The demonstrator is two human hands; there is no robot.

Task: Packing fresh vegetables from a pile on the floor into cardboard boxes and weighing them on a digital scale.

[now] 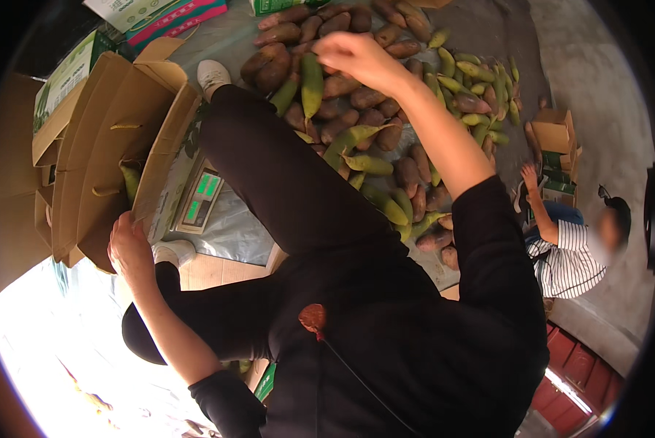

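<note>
My right hand point(353, 60) reaches out over a heap of vegetables at the top middle. Its fingertips are closed at the upper end of a long green radish point(312, 86), which points down toward me. Around it lie reddish-brown, thick roots point(367, 97) and more green radishes point(371, 164). At the left, my left hand point(132, 252) grips the near edge of an open cardboard box point(105, 164); some fingers are hidden by the box. Inside the box, part of a green radish point(131, 179) shows.
Beside the box is a scale with a lit green display point(203, 196). Printed cartons point(156, 18) stand at the upper left. More green radishes point(480, 80) lie at the upper right. Another person in a striped shirt point(572, 259) sits at the right near small boxes point(553, 135).
</note>
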